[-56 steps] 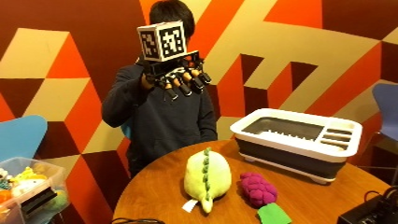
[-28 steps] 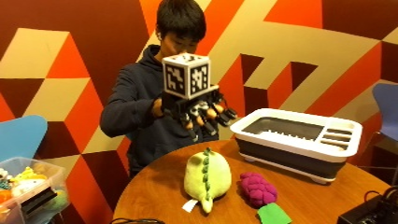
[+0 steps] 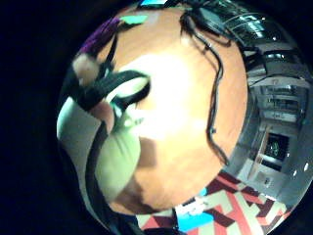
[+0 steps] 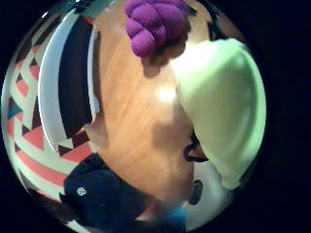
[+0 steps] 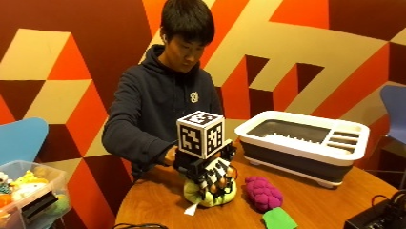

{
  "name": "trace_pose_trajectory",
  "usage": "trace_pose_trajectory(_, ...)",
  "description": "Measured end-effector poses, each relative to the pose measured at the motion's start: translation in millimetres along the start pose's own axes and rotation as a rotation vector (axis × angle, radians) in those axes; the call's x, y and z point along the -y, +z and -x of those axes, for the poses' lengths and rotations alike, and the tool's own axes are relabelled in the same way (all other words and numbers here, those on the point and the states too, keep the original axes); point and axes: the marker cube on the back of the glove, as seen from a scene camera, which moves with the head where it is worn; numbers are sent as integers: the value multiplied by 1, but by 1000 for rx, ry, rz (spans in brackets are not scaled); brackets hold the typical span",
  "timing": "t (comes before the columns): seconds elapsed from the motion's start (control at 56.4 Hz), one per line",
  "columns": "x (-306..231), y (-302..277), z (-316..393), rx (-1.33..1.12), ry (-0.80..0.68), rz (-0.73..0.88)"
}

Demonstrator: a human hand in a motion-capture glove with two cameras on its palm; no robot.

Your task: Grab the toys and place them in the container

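Note:
In the outside view my gloved right hand [image 5: 214, 177] is low over the green plush toy [image 5: 206, 194] on the round wooden table [image 5: 152, 205], its fingers spread downward onto the toy's top without curling round it. A purple knobbly toy [image 5: 262, 192] lies just right of the plush, with a flat green piece [image 5: 279, 219] in front of it. The white and grey container [image 5: 304, 140] stands at the back right. Close to the palm, the thumb side palm view shows the plush [image 4: 223, 107], the purple toy [image 4: 155, 22] and the container's rim [image 4: 51, 92].
A clear plastic bin [image 5: 25, 191] with several toys stands off the table at the left. A black device [image 5: 380, 217] with cables [image 3: 215, 88] sits at the table's right front edge. A blue chair [image 5: 19, 138] is behind the bin.
My right hand has come down from face height to the green plush toy on the table. The toys and the container have not moved.

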Motion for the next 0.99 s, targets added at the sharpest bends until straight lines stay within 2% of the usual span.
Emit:
trace_pose_trajectory(0.124,5,-14,0,79,-3,-10)
trace_pose_trajectory(0.266,-11,-75,11,222,-24,-40)
trace_pose_trajectory(0.354,-25,-121,27,259,-51,-143)
trace_pose_trajectory(0.514,-47,-215,73,426,-108,-424)
trace_pose_trajectory(0.656,-35,-269,125,548,-199,-514)
trace_pose_trajectory(0.744,-10,-269,163,565,-217,-476)
trace_pose_trajectory(0.886,26,-233,227,482,-256,-409)
trace_pose_trajectory(0.992,42,-200,266,475,-331,-268)
